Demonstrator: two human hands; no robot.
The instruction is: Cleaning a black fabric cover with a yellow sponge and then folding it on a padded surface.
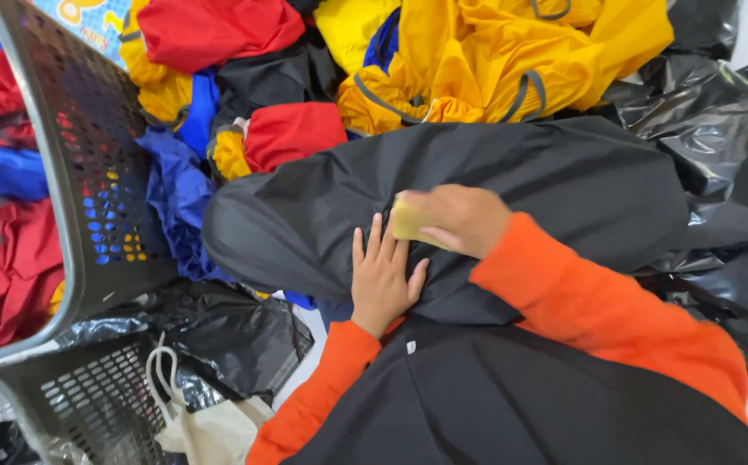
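Observation:
A black fabric garment (512,181) lies spread over my lap in the middle of the view. My left hand (381,277) rests flat on it with fingers apart, pressing the cloth down. Just above it, my right hand (464,217) is closed around a pale yellow sponge-like block (407,220), held against the black fabric. Both my sleeves are orange.
A dark grey perforated basket (90,164) stands at the left with red and blue cloth inside. Yellow garments (494,60), red ones (292,133) and blue ones (176,189) are piled behind. Black plastic bags (718,120) lie at right; a cream tote bag (210,426) sits bottom left.

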